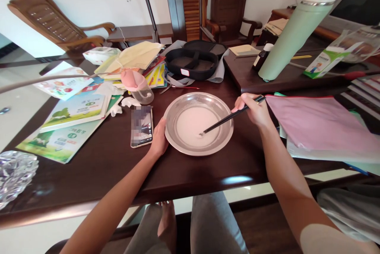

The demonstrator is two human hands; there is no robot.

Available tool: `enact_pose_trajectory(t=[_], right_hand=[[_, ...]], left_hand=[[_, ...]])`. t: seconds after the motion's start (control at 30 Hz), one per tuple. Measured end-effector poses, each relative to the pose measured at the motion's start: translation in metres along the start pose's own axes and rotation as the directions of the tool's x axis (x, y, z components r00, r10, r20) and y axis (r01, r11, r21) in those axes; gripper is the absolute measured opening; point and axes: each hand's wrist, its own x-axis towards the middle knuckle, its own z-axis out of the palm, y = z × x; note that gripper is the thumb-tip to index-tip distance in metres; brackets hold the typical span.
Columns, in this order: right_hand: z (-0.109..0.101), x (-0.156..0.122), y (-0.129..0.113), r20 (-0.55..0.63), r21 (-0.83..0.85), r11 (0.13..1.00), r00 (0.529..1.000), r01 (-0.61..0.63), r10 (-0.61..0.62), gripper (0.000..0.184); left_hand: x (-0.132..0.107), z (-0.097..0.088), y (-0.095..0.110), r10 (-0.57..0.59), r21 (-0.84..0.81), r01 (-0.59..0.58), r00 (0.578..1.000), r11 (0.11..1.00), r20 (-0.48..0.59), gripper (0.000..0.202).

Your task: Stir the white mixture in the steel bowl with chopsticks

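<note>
A round metal dish [228, 135] stands on the dark wooden table, with a whitish liquid or paste [192, 121] in its bottom. My left hand [159, 137] grips the dish's left rim, the thumb side against the metal and the other fingers mostly hidden. My right hand [252, 107] is closed around a pair of black chopsticks [227, 118], held at a slant over the right rim. Their light tips dip into the white contents near the middle of the dish. Just left of my left hand lies a phone [147, 127] with a lit screen.
Left are booklets [75, 107], a crumpled-looking clear dish [14, 175] and a pink-lidded cup [133, 82]. An open black case [191, 62] sits behind the dish. Right are a green thermos [297, 36], a dark bottle [261, 57], a small box [325, 62] and a pink folder [320, 121].
</note>
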Motion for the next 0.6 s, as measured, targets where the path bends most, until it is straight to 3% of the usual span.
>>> enact_pose_trajectory(t=[0.13, 0.33, 0.4, 0.53, 0.6], right_hand=[[0.007, -0.001, -0.003, 0.171, -0.062, 0.997, 0.984, -0.039, 0.049, 0.042], [0.000, 0.001, -0.002, -0.092, -0.035, 0.999, 0.995, 0.023, -0.026, 0.047], [0.000, 0.000, 0.000, -0.056, -0.005, 1.000, 0.998, 0.011, -0.011, 0.049], [0.009, -0.001, -0.004, 0.124, -0.078, 0.996, 0.991, -0.046, 0.056, 0.046], [0.009, -0.001, -0.007, 0.097, -0.113, 0.993, 0.994, -0.031, 0.042, 0.044]], left_hand=[[-0.001, 0.001, 0.002, -0.003, -0.020, 0.003, 1.000, 1.000, 0.009, 0.049], [0.000, 0.000, 0.000, -0.002, -0.009, 0.002, 1.000, 1.000, 0.006, 0.048], [0.000, 0.001, 0.000, -0.005, -0.011, 0.005, 1.000, 1.000, 0.005, 0.049], [0.000, 0.002, 0.002, 0.000, -0.010, 0.000, 1.000, 1.000, 0.006, 0.048], [0.000, 0.002, 0.001, 0.002, -0.008, -0.002, 1.000, 1.000, 0.006, 0.048]])
